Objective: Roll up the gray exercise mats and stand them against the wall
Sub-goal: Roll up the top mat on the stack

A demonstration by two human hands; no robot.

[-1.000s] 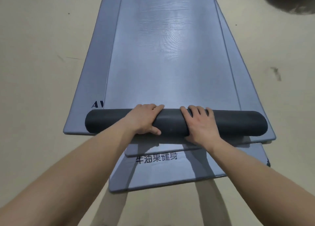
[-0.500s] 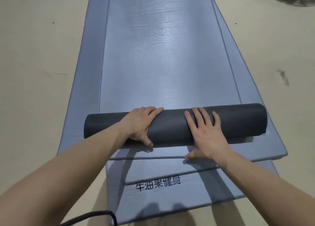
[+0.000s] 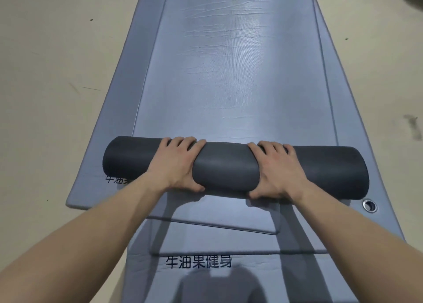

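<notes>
The dark roll (image 3: pixel 226 172), lying crosswise, is being gripped by the left hand (image 3: pixel 180 165) and right hand (image 3: pixel 277 170), both curled over it, the flat gray mat (image 3: pixel 238 74) stretching away ahead.

There is a single view, from a wide-angle camera worn on the person's head. It looks forward and steeply down at the floor (image 3: pixel 50 78). It is close enough that both forearms come in from the lower corners and fill much of the bottom of the frame. The left hand (image 3: pixel 176 165) and right hand (image 3: pixel 278 172) sit just below centre on the rolled mat (image 3: pixel 225 170). The flat mats (image 3: pixel 240 85) run away from the camera to the top edge, where their far lettering reads upside down.
</notes>
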